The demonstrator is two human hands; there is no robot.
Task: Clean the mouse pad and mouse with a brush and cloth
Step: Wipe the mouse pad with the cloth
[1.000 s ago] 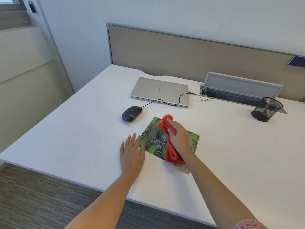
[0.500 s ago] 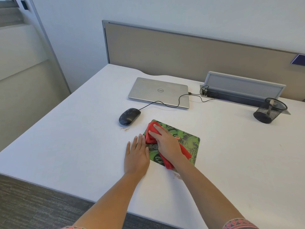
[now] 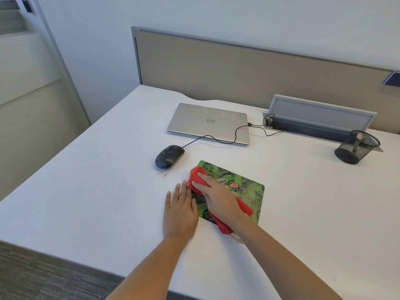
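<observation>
Right hand [image 3: 218,201]: palm down, fingers straight and close together, pressing the red cloth [image 3: 195,176] flat onto the mouse pad [image 3: 245,187]; I see no curl or pinch.
Left hand [image 3: 180,211]: flat on the white desk [image 3: 86,191], fingers extended side by side, its thumb side against the pad's left border, fingertips just beside the cloth.
Cloth: bunched lengthwise, lying diagonally across the pad's left half, near end spilling over the front edge onto the desk.
Mouse pad: green, patterned, near the desk's front.
Mouse [image 3: 169,156]: black, wired, on the desk just beyond the pad's far-left corner, not touching it.
Crumbs [image 3: 163,174]: small tan scatter beside the mouse; I log a second patch [image 3: 237,238] at the cloth's near end.
Laptop [image 3: 207,123]: silver, lid closed, behind the mouse.
Mesh cup [image 3: 357,149]: black, far right.
</observation>
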